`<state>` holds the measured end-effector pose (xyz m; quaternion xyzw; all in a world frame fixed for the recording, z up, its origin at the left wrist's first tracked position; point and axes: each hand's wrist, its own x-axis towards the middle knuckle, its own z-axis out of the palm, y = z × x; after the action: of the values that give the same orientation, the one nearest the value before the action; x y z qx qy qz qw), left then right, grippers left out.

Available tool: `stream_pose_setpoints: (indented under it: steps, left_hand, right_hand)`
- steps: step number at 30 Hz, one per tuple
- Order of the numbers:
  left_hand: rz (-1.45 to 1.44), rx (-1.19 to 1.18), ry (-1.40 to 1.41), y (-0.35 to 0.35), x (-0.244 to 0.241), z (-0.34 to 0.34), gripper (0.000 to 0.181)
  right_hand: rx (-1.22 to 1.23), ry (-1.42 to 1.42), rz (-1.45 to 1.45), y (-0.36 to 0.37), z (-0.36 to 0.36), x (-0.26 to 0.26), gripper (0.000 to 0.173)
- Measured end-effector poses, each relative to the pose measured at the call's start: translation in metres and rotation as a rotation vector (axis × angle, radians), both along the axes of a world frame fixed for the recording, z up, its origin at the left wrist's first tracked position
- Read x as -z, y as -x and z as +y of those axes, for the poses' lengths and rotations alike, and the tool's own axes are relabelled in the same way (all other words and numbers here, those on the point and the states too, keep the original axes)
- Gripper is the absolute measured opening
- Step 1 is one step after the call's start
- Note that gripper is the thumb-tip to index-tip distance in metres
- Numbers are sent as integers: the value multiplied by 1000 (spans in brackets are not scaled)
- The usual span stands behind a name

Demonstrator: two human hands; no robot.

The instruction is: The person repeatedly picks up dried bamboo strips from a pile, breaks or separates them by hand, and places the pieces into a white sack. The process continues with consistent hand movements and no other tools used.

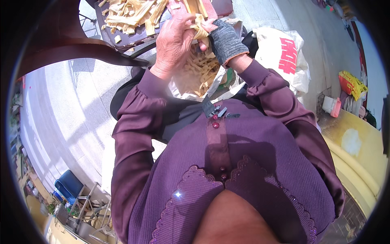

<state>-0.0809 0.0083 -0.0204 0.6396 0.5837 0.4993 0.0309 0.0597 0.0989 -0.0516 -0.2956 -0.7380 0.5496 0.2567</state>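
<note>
My bare left hand [175,41] pinches one end of a pale yellow flat strip [200,29], which looks folded or looped over itself. At its other side the strip is gripped by my right hand [225,39], which wears a grey knitted fingerless glove [229,41]. Both hands are close together above an open white sack [218,80] between my knees. Inside the sack lies a heap of similar folded yellow pieces [201,71]. Beyond my left hand, many loose yellow strips [134,16] are spread on a dark purple surface [143,39]. What the strips are made of is unclear.
A dark brown curved chair or furniture part [70,52] reaches in from the left. To the right stands a full white sack [275,55] bearing red writing. A pink cloth [211,10] lies at the top. A blue-seated chair [68,186] is at lower left.
</note>
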Motion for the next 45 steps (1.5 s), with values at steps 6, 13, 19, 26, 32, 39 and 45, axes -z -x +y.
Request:
stream_pose_setpoints:
  steps: [6,13,19,26,32,39,45]
  left_hand:
    - [111,16,2,6,7,2,24]
    - [-1147,580,466,2,-4,2,21]
    - [-734,303,245,10,11,9,18]
    - [-982,323,289,2,0,2,22]
    - [-962,289,325,3,8,8,15]
    - [-863,239,246,22,-6,1,6]
    - [-71,11,93,23,-10,6,27]
  right_hand:
    - [-23,-894,31,-5,-12,-25,28]
    - [-121,-1129,-109,-18,-3,-42,26]
    - [-116,-389,50,-13,-2,-53,24]
    - [100,185,-54,-8,-6,-55,37]
    - [87,195,-98,-8,5,-33,39]
    - [129,811,351,-40,23,-39,39]
    - [74,523,79,-34,13,-43,20]
